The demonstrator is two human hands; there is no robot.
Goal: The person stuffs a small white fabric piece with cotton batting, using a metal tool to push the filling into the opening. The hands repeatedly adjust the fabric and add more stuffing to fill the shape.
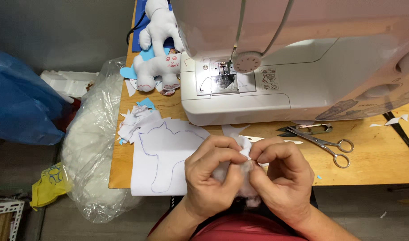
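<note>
Both hands together at table edge, near lap: left hand (211, 178) & right hand (280, 178) pinch a small white fabric piece (245, 154) w/ fluffy filling showing btwn fingers. Judging by this, stuffing/closing is partway; piece looks unfinished. Two finished white stuffed animals (159, 67) lie by the sewing machine (302, 67). White cloth w/ drawn animal outline (162, 156) uncut, offcuts beside it. Scissors (329, 145) & thread snips (309, 129) lie idle to the right. Clear plastic bag (90, 147) left of wooden table (374, 165) holds white stuffing, fairly full.

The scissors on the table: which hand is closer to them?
Right. The right hand is just left of the scissors; the left hand is farther left, beyond it.
</note>
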